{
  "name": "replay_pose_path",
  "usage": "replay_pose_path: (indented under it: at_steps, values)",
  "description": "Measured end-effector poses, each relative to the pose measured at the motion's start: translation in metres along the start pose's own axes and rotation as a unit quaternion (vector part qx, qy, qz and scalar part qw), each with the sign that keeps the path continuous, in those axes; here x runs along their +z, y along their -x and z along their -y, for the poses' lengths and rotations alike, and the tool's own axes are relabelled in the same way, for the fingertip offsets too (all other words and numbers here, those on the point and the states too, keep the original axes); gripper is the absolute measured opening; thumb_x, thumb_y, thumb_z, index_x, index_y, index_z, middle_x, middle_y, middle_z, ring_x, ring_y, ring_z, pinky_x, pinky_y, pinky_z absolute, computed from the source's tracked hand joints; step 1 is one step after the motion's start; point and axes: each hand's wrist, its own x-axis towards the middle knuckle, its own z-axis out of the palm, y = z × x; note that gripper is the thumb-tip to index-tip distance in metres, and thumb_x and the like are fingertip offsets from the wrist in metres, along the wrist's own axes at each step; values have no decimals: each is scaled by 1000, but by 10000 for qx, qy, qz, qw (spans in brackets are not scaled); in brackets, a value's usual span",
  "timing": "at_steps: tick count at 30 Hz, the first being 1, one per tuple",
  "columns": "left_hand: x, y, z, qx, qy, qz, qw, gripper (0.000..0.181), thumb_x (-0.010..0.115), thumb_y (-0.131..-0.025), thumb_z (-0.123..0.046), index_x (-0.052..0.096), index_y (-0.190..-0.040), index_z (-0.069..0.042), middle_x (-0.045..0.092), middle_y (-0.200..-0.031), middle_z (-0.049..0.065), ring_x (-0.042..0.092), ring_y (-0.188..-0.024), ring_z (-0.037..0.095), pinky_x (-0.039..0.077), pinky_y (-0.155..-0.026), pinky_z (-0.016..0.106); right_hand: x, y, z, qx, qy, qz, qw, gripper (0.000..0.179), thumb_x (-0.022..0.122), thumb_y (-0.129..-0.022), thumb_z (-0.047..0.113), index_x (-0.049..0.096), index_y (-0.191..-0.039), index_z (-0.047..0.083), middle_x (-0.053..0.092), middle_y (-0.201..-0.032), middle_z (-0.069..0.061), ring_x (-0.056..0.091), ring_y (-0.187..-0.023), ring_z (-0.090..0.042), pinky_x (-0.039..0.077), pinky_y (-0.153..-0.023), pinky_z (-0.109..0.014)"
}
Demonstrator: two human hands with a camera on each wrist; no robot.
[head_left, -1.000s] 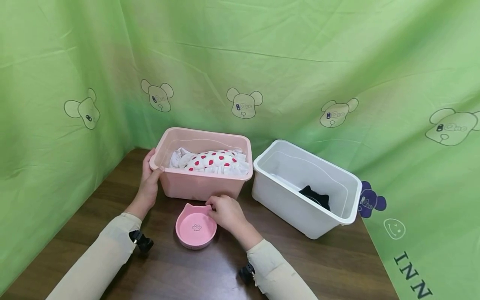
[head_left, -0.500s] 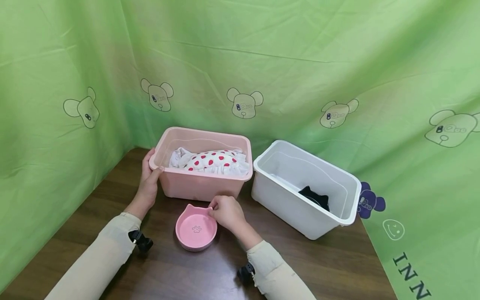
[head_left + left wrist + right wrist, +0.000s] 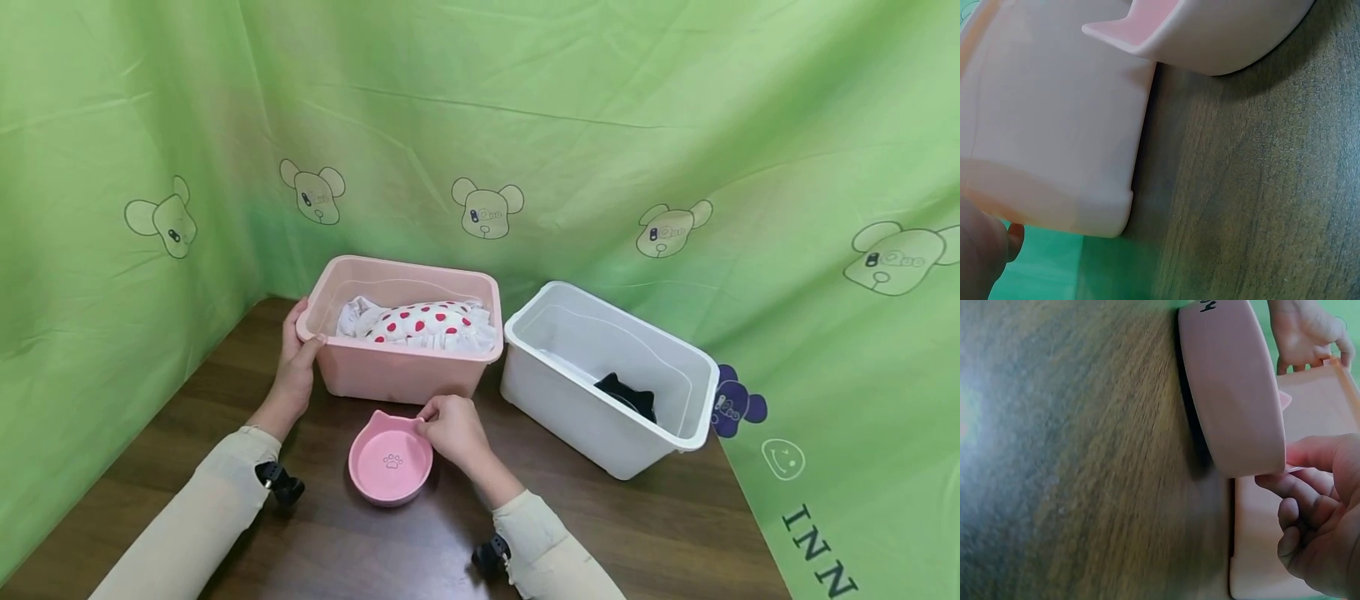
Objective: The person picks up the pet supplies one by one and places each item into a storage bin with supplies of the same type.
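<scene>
In the head view a pink pet bowl with cat-like ears and a paw print inside is at the front of the pink bin. My right hand pinches the bowl's right ear between thumb and fingers, clearly seen in the right wrist view. A dark shadow shows beneath the bowl's base there. At the bin's left end, my left hand grips the rim, thumb on the front and fingers around the outside. Inside the pink bin lies a white frilled cloth item with red spots.
To the right stands a white bin, its left corner close beside the pink bin. A black cat-eared dish lies in it. Green printed fabric hangs behind and at the sides of the brown wooden table.
My right fingers have settled into a pinch on the bowl's ear, and the bowl has tilted slightly, showing less of its near wall. The left hand stays on the pink bin's rim.
</scene>
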Motion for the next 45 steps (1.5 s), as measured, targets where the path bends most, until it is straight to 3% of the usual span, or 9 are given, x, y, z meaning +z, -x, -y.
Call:
replay_pose_path:
  at_steps: [21, 35, 45]
  values:
    - [-1, 0, -1, -10, -32, 50, 10000, 66, 39, -99, 4, 17, -160, -6, 18, -167, 12, 20, -152, 28, 18, -122, 34, -18, 18, 9, -66, -444, -400, 9982, 7, 81, -83, 20, 78, -77, 19, 67, -64, 13, 59, -60, -6, 50, -55, -25]
    - [-2, -1, -2, -56, -44, 90, 9999, 66, 39, -100, 3, 15, -160, -7, 19, -167, 11, 19, -152, 28, 17, -122, 36, -33, 26, 14, -336, -342, -906, 9947, 8, 85, -81, 20, 79, -75, 21, 62, -69, 9, 55, -70, -9, 48, -57, -25]
    - [-1, 0, -2, -119, -94, 79, 9999, 66, 40, -100, 1, 16, -161, -10, 19, -167, 10, 21, -151, 28, 20, -120, 33, -46, 39, 17, -180, -531, -1102, 9923, 6, 85, -82, 20, 80, -78, 19, 63, -74, 6, 56, -71, -12, 51, -57, -26]
